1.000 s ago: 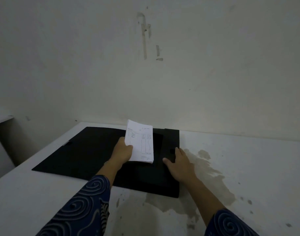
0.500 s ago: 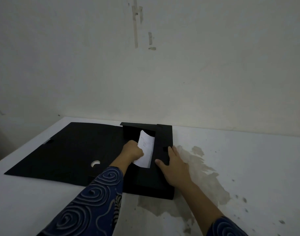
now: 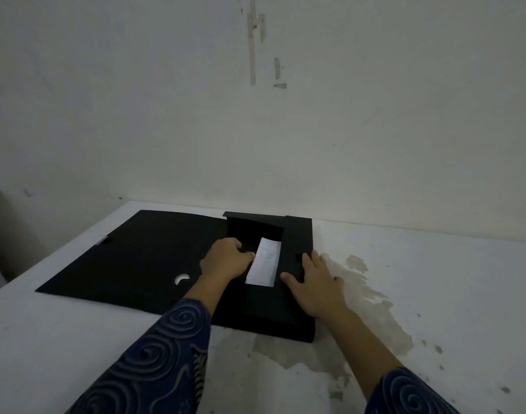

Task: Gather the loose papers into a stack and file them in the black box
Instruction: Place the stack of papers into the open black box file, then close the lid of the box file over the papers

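A black box (image 3: 297, 234) lies on the white table, its wide lid flap (image 3: 142, 252) folded out flat to the left. A white stack of papers (image 3: 263, 262) sits down inside the box's compartment, leaning toward the right wall. My left hand (image 3: 226, 259) reaches into the compartment and its fingers curl onto the left edge of the stack. My right hand (image 3: 312, 280) rests flat on the box's right wall with fingers spread, holding nothing.
The white table (image 3: 435, 279) has a brown stain (image 3: 360, 297) right of the box and dark specks further right. A plain wall with peeling marks stands close behind. The lid flap has a round hole (image 3: 181, 278).
The stack went from held upright above the box to lowered inside the compartment, my left hand following it down. My right hand stayed on the box's right wall.
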